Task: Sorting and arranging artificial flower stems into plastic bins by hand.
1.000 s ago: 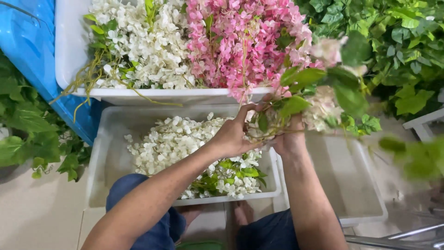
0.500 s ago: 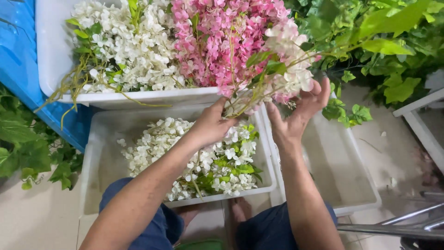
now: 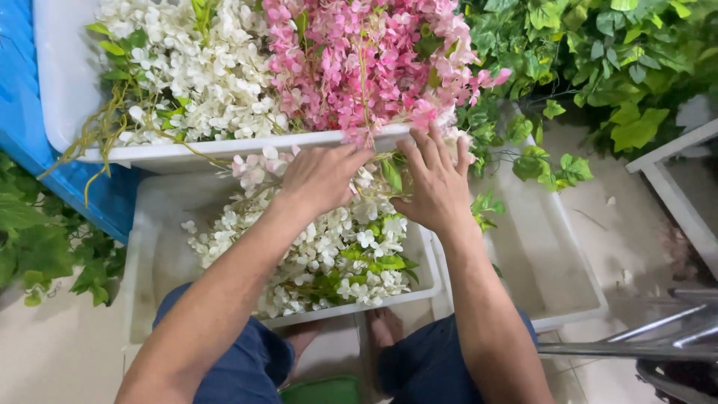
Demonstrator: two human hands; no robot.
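My left hand [image 3: 321, 178] and my right hand [image 3: 436, 183] rest side by side over a white plastic bin [image 3: 157, 258] half filled with white artificial flowers [image 3: 333, 254]. Both hands press on a flower garland strand [image 3: 254, 168] with pale pink and white blooms lying across the bin's far edge. The fingers of my right hand are spread over green leaves; those of my left curl over the strand. Behind the hands a bigger white tub [image 3: 63, 90] holds white blossoms [image 3: 198, 71] and pink blossoms [image 3: 359, 60].
An empty white bin [image 3: 557, 284] sits to the right of the near one. Green leafy vines [image 3: 598, 60] pile at the upper right, more leaves [image 3: 37, 239] at the left. A blue sheet [image 3: 22, 112] lies far left. My knees in blue trousers [image 3: 247, 359] are below.
The garland that both hands held up by the pink blossoms has come down onto the near bin. My hands moved down and left with it and now lie flat on it.
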